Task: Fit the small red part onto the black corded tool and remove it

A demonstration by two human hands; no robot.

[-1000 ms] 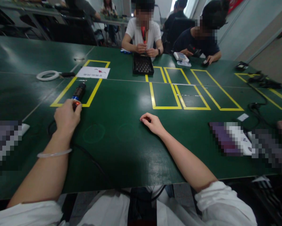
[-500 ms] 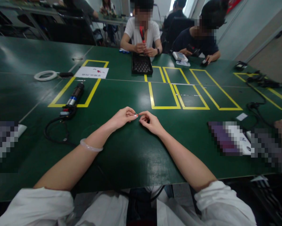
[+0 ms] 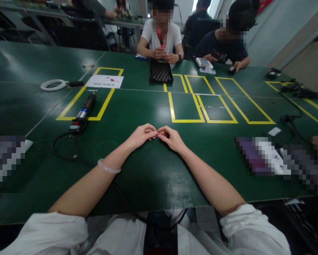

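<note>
My left hand (image 3: 144,134) and my right hand (image 3: 172,137) meet fingertip to fingertip above the green table (image 3: 148,177). Pinched between both sets of fingers is a tiny part with a red-orange spot (image 3: 159,133). It is too small to name, and the fingertips cover most of it. Both hands are closed on it. A translucent bracelet (image 3: 108,166) circles my left wrist.
Left lies a black cylindrical tool with a blue band (image 3: 82,112) and a cable. Beyond are a white coil (image 3: 52,85), a printed sheet (image 3: 105,81) and yellow tape outlines (image 3: 188,121). Across the table a person holds a red-handled tool (image 3: 160,37) over a black tray (image 3: 161,81).
My left hand has shifted right and slightly down, and the gap between the hands has closed. My right fingertips now pinch the small part too.
</note>
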